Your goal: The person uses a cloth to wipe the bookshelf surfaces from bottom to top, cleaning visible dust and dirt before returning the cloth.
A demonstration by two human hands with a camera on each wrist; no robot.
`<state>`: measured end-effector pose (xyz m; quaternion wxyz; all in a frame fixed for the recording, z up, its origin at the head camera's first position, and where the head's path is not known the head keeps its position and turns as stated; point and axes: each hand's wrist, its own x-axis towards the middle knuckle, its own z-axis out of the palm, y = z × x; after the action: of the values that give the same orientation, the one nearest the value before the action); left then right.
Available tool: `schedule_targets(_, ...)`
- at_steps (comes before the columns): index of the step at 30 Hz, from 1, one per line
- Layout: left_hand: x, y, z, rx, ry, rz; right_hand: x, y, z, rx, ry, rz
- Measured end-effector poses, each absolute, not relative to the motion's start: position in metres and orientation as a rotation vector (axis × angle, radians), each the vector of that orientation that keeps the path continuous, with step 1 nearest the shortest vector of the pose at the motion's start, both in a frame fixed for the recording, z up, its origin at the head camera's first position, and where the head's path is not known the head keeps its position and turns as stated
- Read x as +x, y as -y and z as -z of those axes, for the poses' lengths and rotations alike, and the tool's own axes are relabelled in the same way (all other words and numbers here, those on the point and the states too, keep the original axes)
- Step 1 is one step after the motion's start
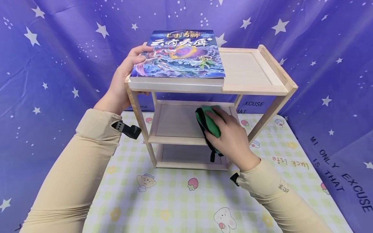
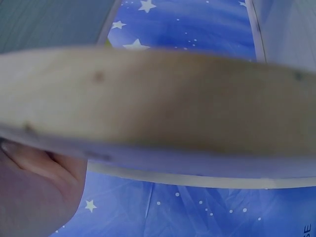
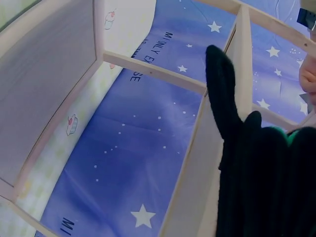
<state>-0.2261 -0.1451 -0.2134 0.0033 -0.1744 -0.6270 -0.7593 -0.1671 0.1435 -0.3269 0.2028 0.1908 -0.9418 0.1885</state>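
A three-tier wooden shelf rack [image 1: 254,90] stands on the table. On the left part of its top board lies a thick book [image 1: 180,60] with a colourful blue cover. My left hand [image 1: 119,72] grips the rack's left end, its upper fingers against the book's left edge and fingertips showing beneath the board. A soft green and black fabric item [image 1: 210,121] is held in my right hand [image 1: 233,139], over the right front of the middle shelf [image 1: 177,119]. In the right wrist view, the item's black folded fabric [image 3: 266,182] and a loop strap [image 3: 219,89] show.
A checked tablecloth [image 1: 175,200] with cartoon prints covers the table under the rack. Purple star-patterned curtains [image 1: 73,42] hang behind and at both sides. The rack's bottom shelf [image 1: 183,153] sits low, and an upright post [image 1: 260,119] rises to the right of my right hand.
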Motion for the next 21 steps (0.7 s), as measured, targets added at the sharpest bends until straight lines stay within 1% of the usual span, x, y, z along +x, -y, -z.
schedule_targets(4, -0.2258, 0.1455, 0.2132, -0.544, 1.978, 2.372, -0.1721, -0.1423, 0.3280, 0.512, 2.788, -0.438)
schedule_targets(14, -0.2262, 0.1441, 0.2137, -0.570, 1.985, 2.341, -0.1724, -0.1412, 0.3285, 0.569, 2.912, -0.276)
schedule_targets(21, -0.2256, 0.1436, 0.2131, -0.552, 1.941, 2.397, -0.1681, -0.1397, 0.3356, 0.602, 2.865, -0.188)
